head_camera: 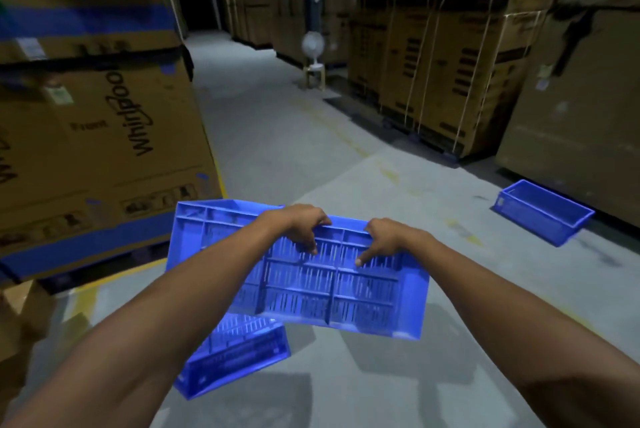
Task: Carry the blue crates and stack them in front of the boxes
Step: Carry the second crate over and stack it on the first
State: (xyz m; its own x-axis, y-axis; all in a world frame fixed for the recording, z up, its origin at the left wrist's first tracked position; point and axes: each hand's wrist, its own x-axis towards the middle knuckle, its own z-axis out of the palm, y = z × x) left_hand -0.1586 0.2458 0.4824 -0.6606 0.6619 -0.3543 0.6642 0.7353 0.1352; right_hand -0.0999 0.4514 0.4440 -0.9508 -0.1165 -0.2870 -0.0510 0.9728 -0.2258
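I hold a blue slotted crate [311, 285] tilted in the air at the centre of the view, its slotted side wall turned up toward me. My left hand [300, 226] and my right hand [382, 240] both grip its far rim, fingers curled over the edge, close together. Under it, a second blue crate [235, 355] lies on the floor, partly hidden by the held one and my left forearm. A third blue crate [542, 214] stands upright on the floor at the right, in front of a tall cardboard box [581, 98].
Large printed cardboard boxes [104, 150] are stacked at the left. Strapped boxes on pallets [443, 64] line the right side. A white fan on a small stool [313, 57] stands down the grey concrete aisle [277, 137]. Yellow floor lines run along the aisle.
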